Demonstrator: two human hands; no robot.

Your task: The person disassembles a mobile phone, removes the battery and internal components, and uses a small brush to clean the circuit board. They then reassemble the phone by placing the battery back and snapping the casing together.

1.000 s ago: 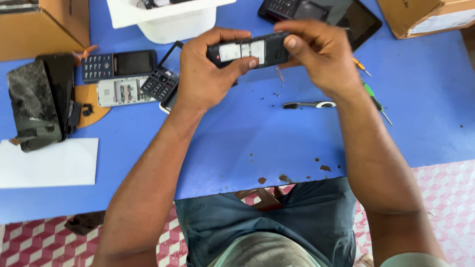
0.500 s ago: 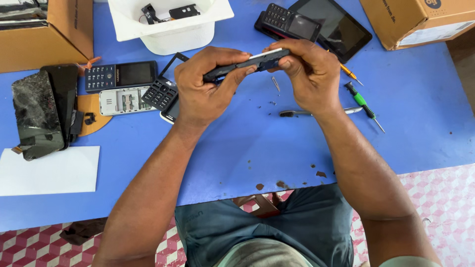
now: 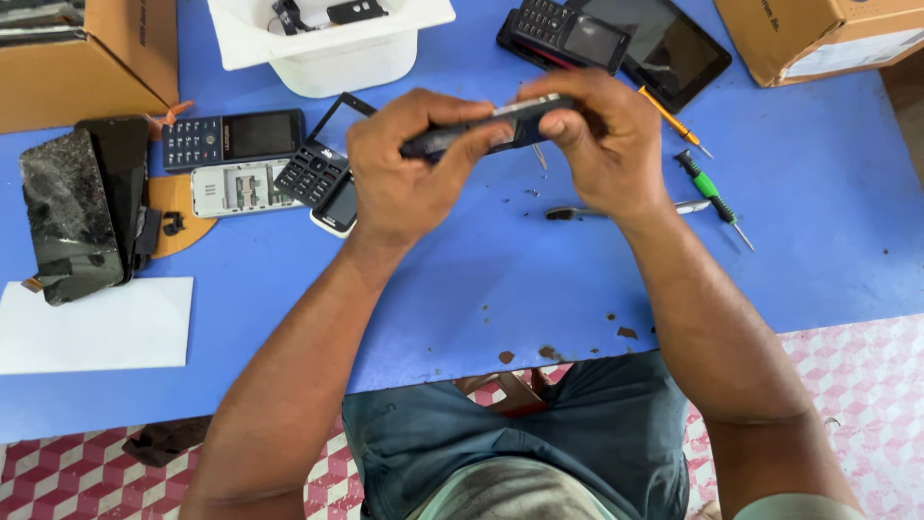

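Both hands are clamped on a dark phone (image 3: 500, 123) held edge-up above the blue table (image 3: 828, 241): left hand (image 3: 409, 169) grips its left end, right hand (image 3: 602, 144) its right. Screwdrivers (image 3: 710, 188) lie just right; more phones (image 3: 236, 140) sit far left.

I count two hands, the left hand (image 3: 404, 178) and the right hand (image 3: 602, 144), and one dark phone (image 3: 481, 130) between them. On the blue table (image 3: 818, 241) I see two screwdrivers, an orange one (image 3: 674, 120) and a green one (image 3: 712, 193), plus one pair of tweezers (image 3: 577, 213). There are two cardboard boxes, at the left (image 3: 87, 58) and at the right (image 3: 818, 34), one white tub (image 3: 327, 53) and one white sheet of paper (image 3: 96, 327).
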